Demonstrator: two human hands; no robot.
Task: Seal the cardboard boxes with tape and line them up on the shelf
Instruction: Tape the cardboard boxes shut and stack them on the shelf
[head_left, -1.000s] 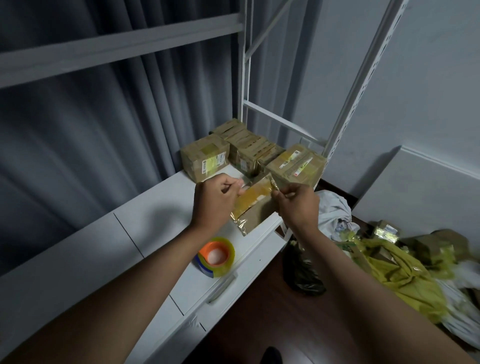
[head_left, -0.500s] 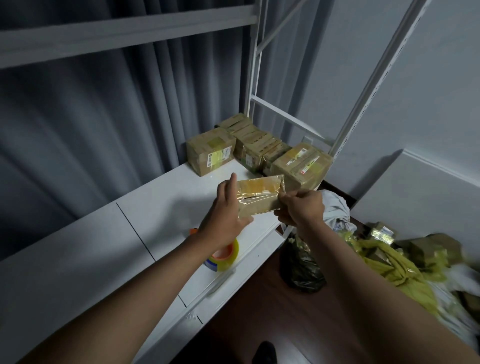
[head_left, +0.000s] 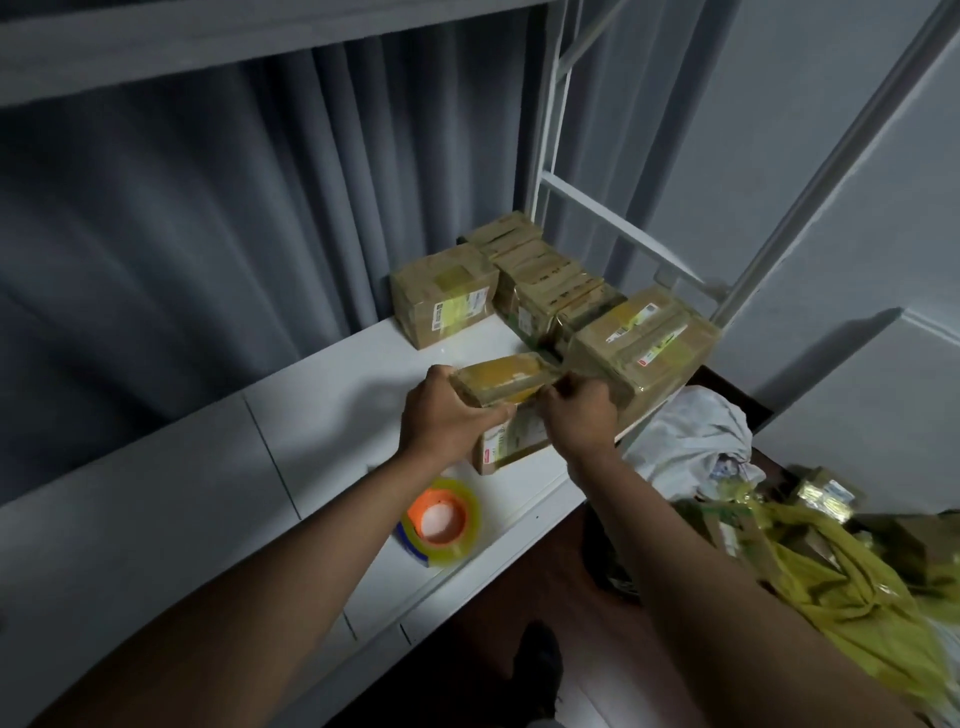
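A small cardboard box wrapped in shiny tape is held just above the white shelf. My left hand grips its left end with the thumb along the front. My right hand holds the right end, fingers curled at its edge. A second box with a label sits under my hands on the shelf. A tape roll with an orange core lies on the shelf below my left wrist. Several sealed boxes stand at the shelf's far end.
A white upright shelf frame rises behind the boxes. Grey curtains hang behind the shelf. On the floor to the right lie a white cloth bundle, yellow bags and several more boxes.
The held box has come down from chest height toward the shelf and turned flatter. My left hand shifted from its upper corner to gripping its left end.
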